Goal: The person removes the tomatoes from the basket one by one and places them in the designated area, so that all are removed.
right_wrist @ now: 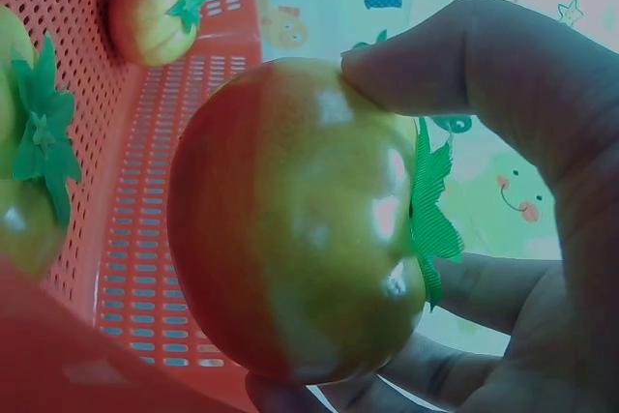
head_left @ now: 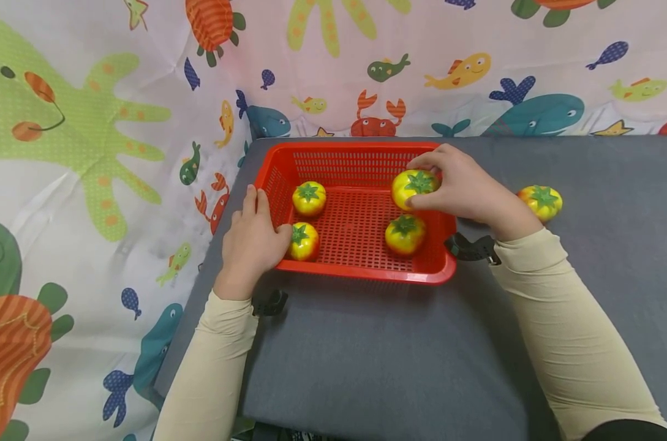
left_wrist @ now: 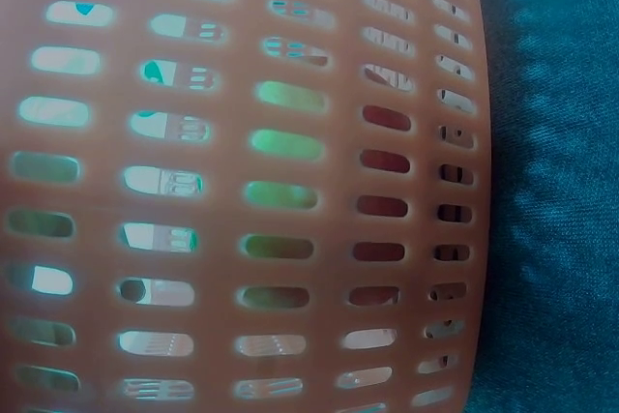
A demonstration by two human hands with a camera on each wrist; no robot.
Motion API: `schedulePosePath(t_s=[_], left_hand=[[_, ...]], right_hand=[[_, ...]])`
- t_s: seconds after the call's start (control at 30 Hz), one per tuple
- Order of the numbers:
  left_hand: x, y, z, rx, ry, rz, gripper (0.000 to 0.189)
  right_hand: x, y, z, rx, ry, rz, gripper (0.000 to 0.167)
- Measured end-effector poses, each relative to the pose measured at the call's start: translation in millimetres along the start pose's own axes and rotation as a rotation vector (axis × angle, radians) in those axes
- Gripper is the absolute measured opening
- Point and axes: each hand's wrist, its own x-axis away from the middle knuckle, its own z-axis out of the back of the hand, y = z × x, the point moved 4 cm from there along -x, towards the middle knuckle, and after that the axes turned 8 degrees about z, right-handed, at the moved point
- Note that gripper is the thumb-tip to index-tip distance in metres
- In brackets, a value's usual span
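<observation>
Tomato [right_wrist: 290,224], glossy and yellow shading into red, sat over the right-hand part of the basket in the grasp of the right hand [head_left: 460,184], whose thumb and fingers curved around opposite sides of it. Whether its underside met the basket could not be told. It looked like an imitation — probably light, firm and hard to bruise, though that smooth skin could slide under a fingertip pinch. Its round flanks seemed the best hold, with thumb and fingers spread across the widest part; the ribbed leaf cap [right_wrist: 435,215] looked thin and flexible, likely to bend or come loose if tugged.

On the grey tabletop [head_left: 377,355] stood the red basket [head_left: 361,273], its slotted walls apparently thin and perhaps a little springy, its rim the natural place to steady it. Inside, the near-right tomato [head_left: 405,234] lay just nearer the person than the held one. The left hand [head_left: 254,242] rested on the left rim with its visible fingers fairly straight and its thumb reaching inward beside the near-left tomato [head_left: 307,242]; whether that thumb pressed on anything was unclear. Farther back lay the far-left tomato [head_left: 309,199], its leaves upward and its sides within easy reach.

Outside, beyond the right wrist — partly hidden by it — was a loose tomato [head_left: 542,202], likely to roll if nudged. Behind everything hung a sea-creature curtain [head_left: 339,79].
</observation>
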Motion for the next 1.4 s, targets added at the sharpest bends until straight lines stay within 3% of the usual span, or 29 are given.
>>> schedulePosePath(t_s=[0.6, 1.4], left_hand=[[0.0, 0.6, 1.0, -0.011, -0.002, 0.000, 0.091], [1.7, 0.6, 0.5, -0.003, -0.007, 0.003, 0.092]], right_hand=[[23.3, -2, 10, 0.048, 0.037, -0.008, 0.064], [56.3, 7, 19, 0.032, 0.086, -0.023, 0.063]])
